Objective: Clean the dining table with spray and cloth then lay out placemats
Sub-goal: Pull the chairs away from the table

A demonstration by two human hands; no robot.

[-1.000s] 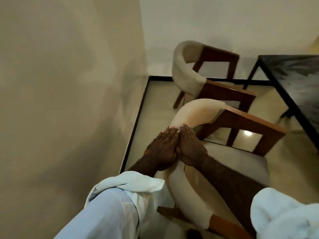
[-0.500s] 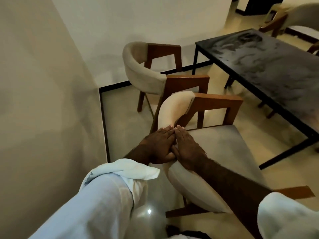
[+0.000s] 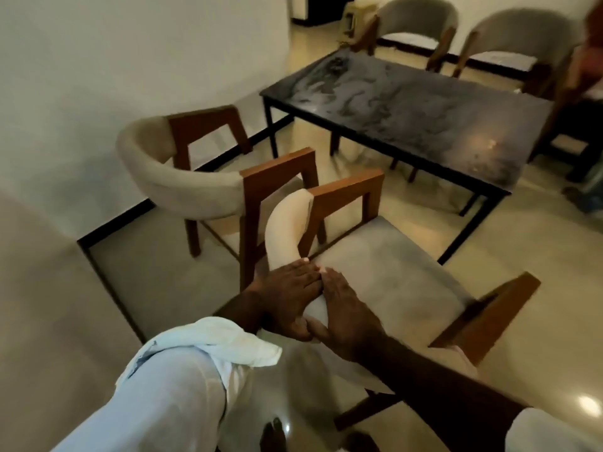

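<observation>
Gripping a chair [image 3: 375, 256] by its backrest [image 3: 284, 223], away from the counter [image 3: 408, 102].
Left hand [image 3: 287, 298] and right hand [image 3: 349, 308] side by side, each grip closed over the padded curve, thumbs beneath, likely to shift the seat before wiping; counter well apart; spray, cloth, placemats not in view.

The nearest chair [image 3: 375, 262] stands just before the person, and the table [image 3: 424, 115] is further ahead, to the right. The left hand [image 3: 287, 295] and the right hand [image 3: 346, 308] hold this chair's back, side by side and touching. A second chair [image 3: 176, 187] stands just beside it on the left, near the wall [image 3: 98, 76]. Two far chairs [image 3: 414, 21] stand behind the table.
</observation>
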